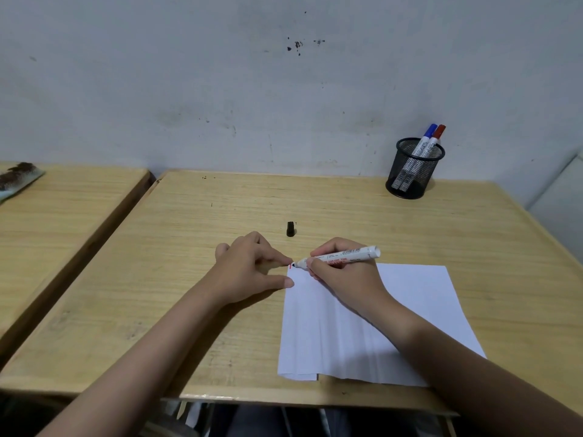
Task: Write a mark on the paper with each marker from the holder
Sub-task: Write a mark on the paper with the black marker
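A white sheet of paper (372, 326) lies on the wooden desk (220, 216), right of centre. My right hand (344, 275) grips an uncapped white marker (350, 255), its black tip touching the paper's far left corner beside a small red mark (290, 265). My left hand (252, 266) rests flat on the desk, its fingertips pressing that same paper corner. A black marker cap (290, 229) stands on the desk just beyond my hands. At the back right a black mesh holder (413, 168) contains a blue-capped marker (426, 138) and a red-capped marker (437, 137).
A grey scuffed wall (284, 89) rises directly behind the desk. A second wooden desk (56, 209) adjoins on the left, carrying a board eraser (17, 179) at its far edge. A white surface (561, 200) shows at the right.
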